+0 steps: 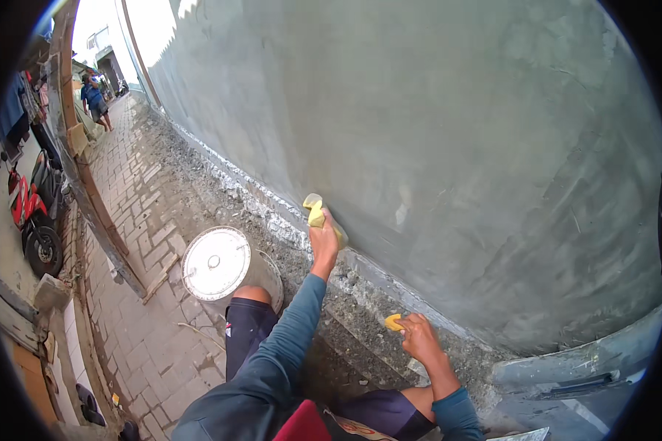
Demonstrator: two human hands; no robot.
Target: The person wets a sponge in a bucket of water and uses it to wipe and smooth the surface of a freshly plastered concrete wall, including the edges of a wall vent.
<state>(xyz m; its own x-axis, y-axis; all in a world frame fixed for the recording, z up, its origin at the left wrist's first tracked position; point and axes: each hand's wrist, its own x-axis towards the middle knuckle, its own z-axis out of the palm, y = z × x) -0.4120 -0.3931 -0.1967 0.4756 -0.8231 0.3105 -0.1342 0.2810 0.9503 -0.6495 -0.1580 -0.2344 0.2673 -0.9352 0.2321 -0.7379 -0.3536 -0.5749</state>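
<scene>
My left hand (324,244) reaches forward to the foot of the grey plastered wall (449,147). Its fingers are closed round a curved yellow piece (315,213) with a pale hollow end; its kind I cannot make out. Part of that piece is hidden under the palm, and whether it touches the wall is unclear. Lower and to the right, my right hand (421,339) pinches a small flat yellow-orange piece (393,322) between thumb and fingers, apart from the wall. Darker, damp-looking patches mark the plaster on the right.
A lidded white bucket (217,263) stands beside my left knee. Rubble (198,173) and a rough ledge line the wall's foot. A slanting wooden post (99,198), a red motorbike (28,202) and sandals (88,404) are at the left. A person (95,101) is far along the paved alley.
</scene>
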